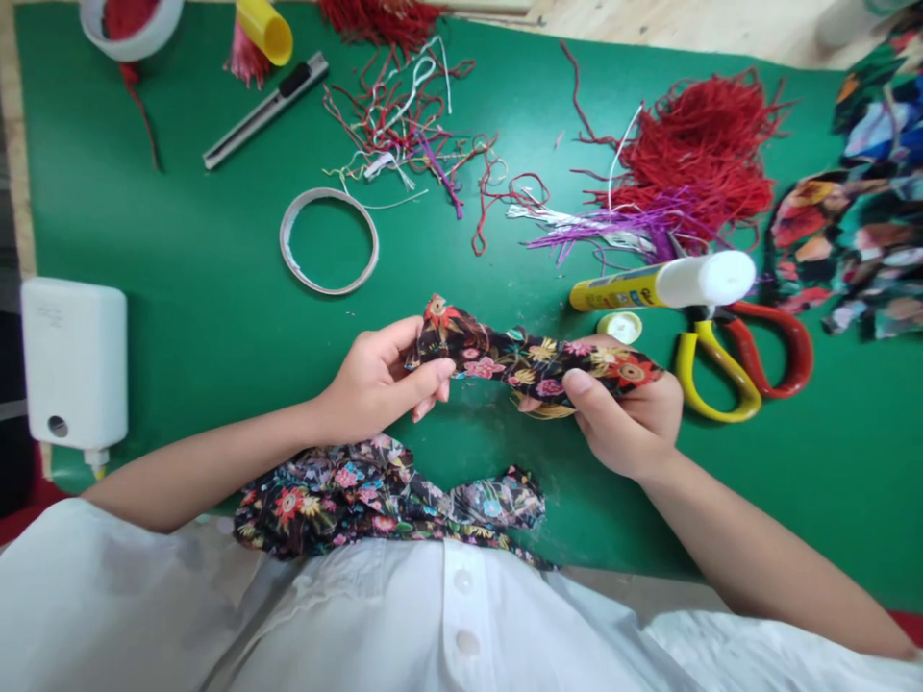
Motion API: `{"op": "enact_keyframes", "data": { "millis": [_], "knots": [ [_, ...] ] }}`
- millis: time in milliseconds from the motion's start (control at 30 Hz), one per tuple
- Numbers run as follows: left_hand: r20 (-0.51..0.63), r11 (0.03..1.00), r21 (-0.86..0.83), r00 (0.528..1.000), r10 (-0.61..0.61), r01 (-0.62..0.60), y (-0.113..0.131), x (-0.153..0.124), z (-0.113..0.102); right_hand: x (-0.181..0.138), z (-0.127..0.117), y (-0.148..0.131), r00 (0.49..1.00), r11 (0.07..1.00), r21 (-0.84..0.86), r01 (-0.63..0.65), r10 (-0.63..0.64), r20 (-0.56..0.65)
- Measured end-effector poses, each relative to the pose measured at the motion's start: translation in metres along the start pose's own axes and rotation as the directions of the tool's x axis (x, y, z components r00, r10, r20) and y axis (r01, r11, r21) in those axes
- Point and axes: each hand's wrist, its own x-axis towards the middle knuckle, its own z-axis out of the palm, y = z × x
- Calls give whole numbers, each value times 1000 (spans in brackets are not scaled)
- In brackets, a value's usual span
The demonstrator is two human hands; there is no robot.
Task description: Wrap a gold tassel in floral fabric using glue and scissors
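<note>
A narrow strip of black floral fabric [523, 358] is stretched between my two hands above the green table. My left hand [386, 375] pinches its left end between thumb and fingers. Towards the other end, my right hand [627, 413] grips the strip with the thumb on top; the fingers underneath are mostly hidden. Some thin yellowish strands [552, 411] hang below the fabric by my right fingers. A larger crumpled piece of the same floral fabric [338, 500] lies at the table edge, against my white shirt.
An open glue stick [635, 286], its cap [620, 328] and red-and-yellow-handled scissors [721, 384] lie at right. Beyond are red threads [707, 144] and more fabric [865, 231]. A tape ring [371, 245], a cutter knife [266, 111] and a white device [76, 360] sit left.
</note>
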Motion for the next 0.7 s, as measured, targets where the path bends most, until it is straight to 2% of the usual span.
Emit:
{"op": "enact_keyframes", "data": {
  "millis": [167, 300, 367, 400, 433, 467, 500, 533, 600, 667, 700],
  "knots": [
    [40, 996, 77, 998, 52, -55, 0, -6, 0, 4, -3, -3, 994, 994, -17, 108, -108, 18],
    [6, 993, 66, 996, 93, -93, 2, -3, 2, 2, -1, 1, 990, 985, 95, 141, -143, 7],
    [-35, 994, 10, 994, 105, -105, 3, 0, 2, 2, 1, 3, 974, 964, 154, 219, -224, 16],
    [-52, 994, -29, 993, 106, -108, 3, 1, 2, 3, 2, 3, 949, 940, 144, 309, -314, 11],
    [-60, 993, -64, 993, 99, -103, 3, 2, 2, 4, 2, 3, 907, 904, 94, 418, -421, 11],
    [-52, 992, -87, 995, 87, -91, 2, 2, 1, 5, 1, 1, 843, 843, -7, 538, -538, 12],
    [-20, 993, -92, 997, 71, -72, 2, 1, -1, 5, 0, -1, 763, 753, -140, 643, -646, 28],
    [32, 995, -81, 998, 55, -52, 1, 0, -2, 5, -1, -4, 707, 666, -279, 692, -704, 72],
    [150, 999, -39, 988, 31, -25, -2, -2, -4, 3, -2, -13, 680, 534, -482, 694, -706, 198],
    [207, 999, -34, 978, 13, -6, -4, -4, -5, 0, -2, -21, 702, 452, -589, 670, -645, 303],
    [199, 999, -50, 980, -7, 17, -5, -4, -5, -1, -1, -23, 714, 425, -621, 658, -613, 338]
  ]
}}
